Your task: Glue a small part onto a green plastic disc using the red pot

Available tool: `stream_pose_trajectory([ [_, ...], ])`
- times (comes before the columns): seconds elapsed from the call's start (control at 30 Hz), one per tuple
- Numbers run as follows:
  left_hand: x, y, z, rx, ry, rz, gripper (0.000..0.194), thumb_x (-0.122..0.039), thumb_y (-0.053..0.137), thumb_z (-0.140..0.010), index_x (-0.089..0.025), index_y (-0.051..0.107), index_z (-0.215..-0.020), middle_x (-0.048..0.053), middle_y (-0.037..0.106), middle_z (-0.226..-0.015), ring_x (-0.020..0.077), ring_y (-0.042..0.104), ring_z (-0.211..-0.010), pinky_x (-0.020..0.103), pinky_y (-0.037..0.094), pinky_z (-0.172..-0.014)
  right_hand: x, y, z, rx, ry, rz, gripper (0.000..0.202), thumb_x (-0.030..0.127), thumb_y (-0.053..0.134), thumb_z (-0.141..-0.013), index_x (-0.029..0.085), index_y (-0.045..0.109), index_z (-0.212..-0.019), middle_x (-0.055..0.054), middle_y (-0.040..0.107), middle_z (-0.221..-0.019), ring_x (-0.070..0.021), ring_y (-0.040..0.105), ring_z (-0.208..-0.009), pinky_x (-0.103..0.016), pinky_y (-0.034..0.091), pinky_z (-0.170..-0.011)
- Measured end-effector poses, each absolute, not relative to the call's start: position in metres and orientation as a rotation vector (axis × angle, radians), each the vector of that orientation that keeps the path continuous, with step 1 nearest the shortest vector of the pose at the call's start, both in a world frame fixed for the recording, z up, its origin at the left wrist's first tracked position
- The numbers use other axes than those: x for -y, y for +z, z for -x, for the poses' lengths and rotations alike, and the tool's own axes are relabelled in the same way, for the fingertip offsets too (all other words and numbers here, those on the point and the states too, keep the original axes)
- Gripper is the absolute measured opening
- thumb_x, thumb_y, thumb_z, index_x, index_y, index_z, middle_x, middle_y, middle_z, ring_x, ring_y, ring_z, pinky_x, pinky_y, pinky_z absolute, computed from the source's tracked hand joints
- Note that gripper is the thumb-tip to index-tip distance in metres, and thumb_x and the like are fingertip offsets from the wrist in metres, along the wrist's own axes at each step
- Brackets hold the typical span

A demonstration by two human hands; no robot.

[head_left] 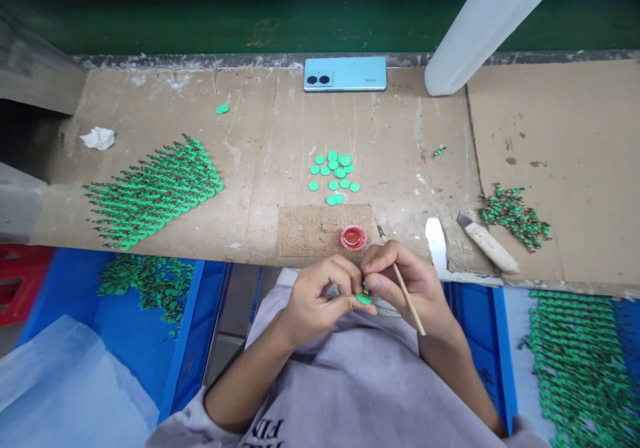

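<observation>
- Behind the bench we see a dark green wall (225, 25), and in front of it a flat brown cardboard worktop (260, 135), scuffed and streaked with pale smears.
- Our left hand (323, 295) is curled in, thumb and fingers gripping a thin, round, bright green disc (363, 299) just off the worktop's near edge, above the lap.
- Our right hand (407, 281) pinches a small green-and-gold piece (367, 289) over the disc, and also carries a slim, pale wooden brush (407, 296) slanting between the fingers; the fingertips hide exactly how piece and disc meet.
- We judge the disc light, stiff and rather slippery, best taken by its rim; the piece looks delicate, so a soft pinch at its sides should suit it.
- Close by, a shallow round dish (343, 239) of glossy red liquid sits on a coarse, speckled brown board (300, 231).
- Beyond that, smooth loose green discs (333, 165) lie flat, some overlapping.
- To our right are a knotty heap of tiny green-and-gold pieces (517, 218) and a flat-bladed, pale-handled knife (493, 247); to our left, slanting rows of green disc-based pieces (155, 191).
</observation>
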State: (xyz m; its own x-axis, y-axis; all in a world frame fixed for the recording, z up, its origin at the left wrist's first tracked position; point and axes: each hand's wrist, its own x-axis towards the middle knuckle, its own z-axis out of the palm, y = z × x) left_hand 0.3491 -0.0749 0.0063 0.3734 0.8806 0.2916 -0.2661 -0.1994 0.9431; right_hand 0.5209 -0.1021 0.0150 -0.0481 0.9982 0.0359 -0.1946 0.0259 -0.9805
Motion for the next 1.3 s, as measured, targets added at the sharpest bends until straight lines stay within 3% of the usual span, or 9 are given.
stream_pose_trajectory([
  [0.23, 0.0744, 0.0049, -0.3492, -0.58, 1.16, -1.394, 0.03, -0.021, 0.085, -0.091, -0.02, 0.057, -0.079, -0.002, 0.068, -0.079, 0.0109, 0.066, -0.065, 0.024, 0.058, -0.065, 0.1032, 0.0144, -0.5215, 1.108, 1.313, 1.031, 0.02, 0.041, 0.081, -0.098, 0.025, 0.071, -0.092, -0.002, 0.074, -0.084, -0.0167, 0.07, -0.071, -0.027, 0.056, -0.062],
  [0.57, 0.0723, 0.009, -0.3497, -0.631, 1.091, -1.319, 0.039, -0.029, 0.091, -0.085, -0.019, 0.056, -0.075, -0.003, 0.066, -0.077, 0.0114, 0.066, -0.066, 0.026, 0.06, -0.066, 0.102, 0.0132, -0.5215, 1.118, 1.311, 1.043, 0.022, 0.043, 0.081, -0.098, 0.025, 0.071, -0.091, -0.002, 0.075, -0.084, -0.0174, 0.071, -0.072, -0.028, 0.057, -0.062],
  [1.03, 0.0733, 0.0058, -0.3468, -0.639, 1.123, -1.349, 0.041, -0.019, 0.09, -0.085, -0.02, 0.05, -0.074, -0.002, 0.067, -0.078, 0.0107, 0.068, -0.068, 0.021, 0.061, -0.062, 0.1044, 0.0123, -0.5218, 1.127, 1.297, 1.042, 0.015, 0.038, 0.081, -0.099, 0.027, 0.072, -0.094, 0.0, 0.075, -0.086, -0.0163, 0.071, -0.076, -0.027, 0.057, -0.068],
  [1.3, 0.0728, 0.0047, -0.3453, -0.607, 1.143, -1.452, 0.037, -0.002, 0.077, -0.088, -0.02, 0.047, -0.075, -0.003, 0.066, -0.083, 0.009, 0.07, -0.069, 0.016, 0.063, -0.06, 0.1042, 0.0114, -0.5217, 1.159, 1.253, 1.073, 0.018, 0.04, 0.08, -0.1, 0.026, 0.072, -0.094, 0.0, 0.075, -0.086, -0.0156, 0.072, -0.075, -0.025, 0.058, -0.067],
])
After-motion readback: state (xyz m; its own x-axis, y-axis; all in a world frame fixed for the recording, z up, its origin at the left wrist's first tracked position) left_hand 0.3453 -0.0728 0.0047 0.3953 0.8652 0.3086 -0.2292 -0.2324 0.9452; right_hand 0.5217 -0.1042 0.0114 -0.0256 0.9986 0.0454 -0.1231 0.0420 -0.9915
